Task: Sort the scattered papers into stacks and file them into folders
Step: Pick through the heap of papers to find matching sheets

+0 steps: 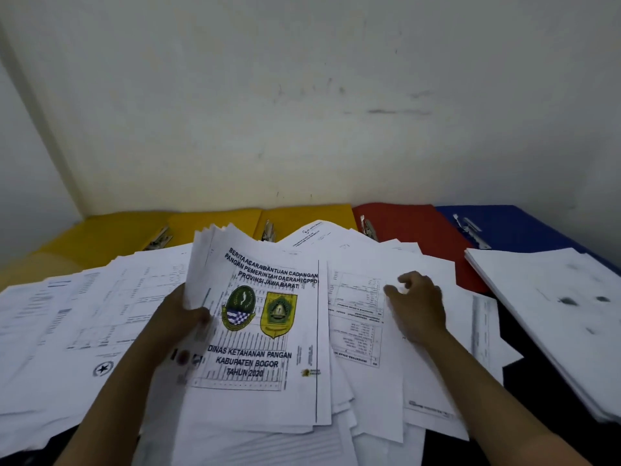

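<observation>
Papers (pixel 84 311) lie scattered over a dark table (pixel 524 391), covering most of it from the left edge to the centre right, and many overlap at differing angles. At the far left, printed table sheets lie flat, and one sheet near the front carries a round star emblem (pixel 102 368). Along the wall behind the sheets, open folders lie side by side: a yellow folder (pixel 111 235) at left with a metal fastener, a second yellow folder (pixel 302 215) at centre, a red folder (pixel 410 223) to its right, and a blue folder (pixel 510 227) at far right. Loose sheets overlap the near edges of the yellow and red folders. The left hand (pixel 183 317) grips a fanned bundle of sheets (pixel 215 260) at its left edge, thumb on top, fingers hidden beneath. The front sheet of that bundle is a cover page (pixel 268 327) printed with dark title text, a green crest and a yellow crest, and it is raised above the loose papers. The right hand (pixel 418 304) is just right of the cover page, over a table sheet in the pile; its fingers are loosely curled and grip nothing, and contact with the paper cannot be confirmed. At far right, a squared stack of white sheets (pixel 551 317) lies over the near part of the blue folder, apart from the scattered pile.
</observation>
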